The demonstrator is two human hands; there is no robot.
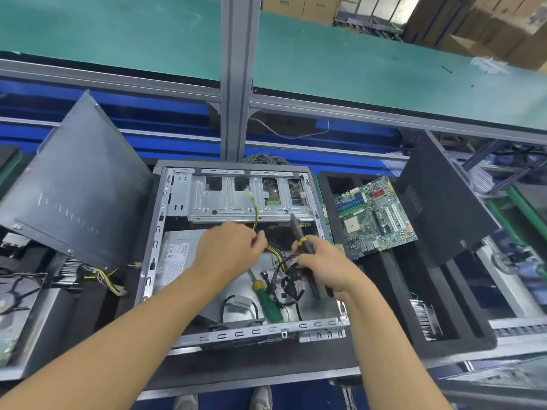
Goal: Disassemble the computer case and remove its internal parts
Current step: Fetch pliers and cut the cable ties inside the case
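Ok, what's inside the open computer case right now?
Inside the computer case: a power supply at left, a drive cage at the far end, loose cables and a green-handled screwdriver. The left hand, gripping cables, and right hand, holding pliers, hide what lies beneath them.

Desk: dark top with a grey metal front edge, lower centre of frame. Open computer case lies flat on it, centre. Black foam tray just to the right; motherboard rests tilted in its upper part, finned heatsink in a lower compartment. Dark side panel leans at left, with a loose cable bundle below it.
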